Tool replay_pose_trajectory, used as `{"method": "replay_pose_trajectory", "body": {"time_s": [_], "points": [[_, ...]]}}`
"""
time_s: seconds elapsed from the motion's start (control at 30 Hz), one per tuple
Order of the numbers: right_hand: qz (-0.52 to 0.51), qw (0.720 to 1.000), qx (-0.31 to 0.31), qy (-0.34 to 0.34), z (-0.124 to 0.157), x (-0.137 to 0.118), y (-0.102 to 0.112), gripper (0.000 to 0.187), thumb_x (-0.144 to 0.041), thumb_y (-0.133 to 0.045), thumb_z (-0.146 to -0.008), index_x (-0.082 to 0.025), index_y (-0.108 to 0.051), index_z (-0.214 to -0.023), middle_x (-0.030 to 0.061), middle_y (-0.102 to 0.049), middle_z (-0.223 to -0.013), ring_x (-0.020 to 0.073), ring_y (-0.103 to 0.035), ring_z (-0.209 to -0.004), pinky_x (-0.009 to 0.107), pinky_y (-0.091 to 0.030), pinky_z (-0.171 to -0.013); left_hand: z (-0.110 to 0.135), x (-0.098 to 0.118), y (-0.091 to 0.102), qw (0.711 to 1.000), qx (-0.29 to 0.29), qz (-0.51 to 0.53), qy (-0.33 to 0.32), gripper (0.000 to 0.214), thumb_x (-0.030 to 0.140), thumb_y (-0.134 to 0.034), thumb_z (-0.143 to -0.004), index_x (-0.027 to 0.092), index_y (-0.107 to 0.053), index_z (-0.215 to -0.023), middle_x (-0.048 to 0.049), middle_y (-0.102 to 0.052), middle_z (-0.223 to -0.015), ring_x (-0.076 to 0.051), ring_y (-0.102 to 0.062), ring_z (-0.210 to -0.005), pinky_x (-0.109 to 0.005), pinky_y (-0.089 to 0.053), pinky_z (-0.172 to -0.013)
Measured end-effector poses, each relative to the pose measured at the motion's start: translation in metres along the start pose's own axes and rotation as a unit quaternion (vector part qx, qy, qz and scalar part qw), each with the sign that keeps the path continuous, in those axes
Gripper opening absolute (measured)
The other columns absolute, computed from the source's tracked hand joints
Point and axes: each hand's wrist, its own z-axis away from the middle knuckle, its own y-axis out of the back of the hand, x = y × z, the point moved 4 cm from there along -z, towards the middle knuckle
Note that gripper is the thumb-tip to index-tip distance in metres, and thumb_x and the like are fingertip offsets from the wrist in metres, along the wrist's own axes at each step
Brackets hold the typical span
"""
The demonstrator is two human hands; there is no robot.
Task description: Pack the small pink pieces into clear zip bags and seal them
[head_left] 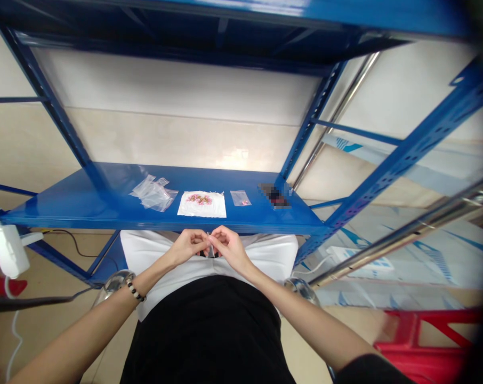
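Observation:
My left hand and my right hand meet in front of my lap, just below the front edge of the blue shelf. Both pinch one small clear plastic bag between their fingertips; what is inside it is too small to tell. On the shelf above my hands lies a white sheet with small pink pieces on it. Left of the sheet is a pile of empty clear bags. Right of it lies a single small bag holding a pink piece.
A dark blurred object lies at the shelf's right end by the blue upright. A white power adapter hangs at the left with cables on the floor. A red frame stands at the lower right, and metal rails run diagonally.

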Motion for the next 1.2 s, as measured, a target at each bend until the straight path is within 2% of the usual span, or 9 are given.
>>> {"method": "replay_pose_trajectory", "body": {"time_s": [0.1, 0.23, 0.43, 0.57, 0.63, 0.77, 1.0, 1.2], "points": [[-0.008, 1.000, -0.001, -0.008, -0.003, 0.004, 0.002, 0.028, -0.046, -0.063, -0.085, -0.019, -0.059, -0.088, -0.0001, -0.061, -0.066, 0.0122, -0.054, -0.052, 0.022, -0.043, -0.046, -0.001, 0.004, 0.001, 1.000, -0.004, 0.000, 0.003, 0.035, 0.045, -0.068, -0.081, 0.010, -0.067, -0.084, -0.0082, -0.070, -0.074, -0.015, -0.064, -0.064, -0.023, -0.043, -0.056], [0.000, 1.000, -0.004, -0.007, -0.007, 0.007, 0.004, 0.027, -0.044, -0.063, -0.085, -0.018, -0.061, -0.089, 0.0016, -0.063, -0.071, 0.0121, -0.055, -0.052, 0.022, -0.045, -0.046, -0.002, 0.007, 0.003, 1.000, 0.008, -0.006, 0.012, 0.034, 0.044, -0.068, -0.081, 0.010, -0.067, -0.084, -0.0083, -0.070, -0.074, -0.013, -0.062, -0.060, -0.021, -0.042, -0.053], [0.106, 0.994, -0.005, 0.025, -0.007, 0.005, 0.004, 0.013, -0.029, -0.060, -0.083, -0.017, -0.063, -0.080, 0.0030, -0.065, -0.074, 0.0132, -0.058, -0.062, 0.023, -0.044, -0.055, 0.000, 0.007, 0.001, 0.999, 0.032, -0.022, 0.009, 0.025, 0.035, -0.065, -0.082, 0.010, -0.065, -0.082, -0.0073, -0.068, -0.072, -0.013, -0.062, -0.060, -0.021, -0.044, -0.054], [0.167, 0.985, -0.022, 0.039, -0.004, 0.002, 0.003, 0.003, -0.016, -0.060, -0.074, -0.017, -0.062, -0.076, -0.0007, -0.062, -0.068, 0.0116, -0.055, -0.060, 0.021, -0.042, -0.057, 0.000, 0.000, -0.002, 0.998, 0.055, -0.030, -0.007, 0.011, 0.023, -0.064, -0.076, 0.012, -0.062, -0.073, -0.0026, -0.063, -0.065, -0.012, -0.059, -0.057, -0.024, -0.048, -0.060], [0.188, 0.981, -0.023, 0.033, -0.004, 0.001, 0.003, 0.006, -0.013, -0.061, -0.069, -0.017, -0.061, -0.074, -0.0022, -0.060, -0.064, 0.0112, -0.054, -0.059, 0.021, -0.041, -0.056, 0.000, -0.005, -0.003, 0.997, 0.069, -0.040, -0.005, 0.006, 0.018, -0.062, -0.073, 0.013, -0.061, -0.070, -0.0015, -0.062, -0.063, -0.012, -0.058, -0.055, -0.024, -0.048, -0.059], [0.216, 0.976, -0.029, 0.025, -0.003, -0.003, 0.002, 0.009, -0.013, -0.062, -0.065, -0.018, -0.058, -0.072, -0.0035, -0.058, -0.063, 0.0109, -0.052, -0.057, 0.021, -0.038, -0.054, 0.003, -0.006, -0.005, 0.992, 0.092, -0.082, -0.009, 0.005, 0.015, -0.059, -0.072, 0.013, -0.063, -0.068, -0.0009, -0.062, -0.060, -0.011, -0.057, -0.053, -0.022, -0.044, -0.055], [0.246, 0.968, -0.030, 0.034, -0.001, -0.005, -0.001, 0.009, -0.012, -0.059, -0.065, -0.018, -0.057, -0.070, -0.0038, -0.056, -0.061, 0.0108, -0.052, -0.056, 0.021, -0.035, -0.054, 0.011, 0.009, -0.010, 0.980, 0.121, -0.160, -0.025, 0.008, 0.014, -0.058, -0.070, 0.012, -0.063, -0.064, -0.0003, -0.061, -0.060, -0.010, -0.051, -0.055, -0.020, -0.037, -0.053], [0.259, 0.965, -0.014, 0.037, -0.007, -0.005, 0.007, 0.008, -0.012, -0.059, -0.066, -0.018, -0.057, -0.070, -0.0041, -0.056, -0.059, 0.0106, -0.051, -0.055, 0.021, -0.035, -0.053, 0.007, 0.006, -0.005, 0.971, 0.141, -0.190, -0.021, 0.008, 0.015, -0.059, -0.069, 0.012, -0.063, -0.063, 0.0006, -0.058, -0.056, -0.010, -0.047, -0.052, -0.021, -0.035, -0.052]]}}
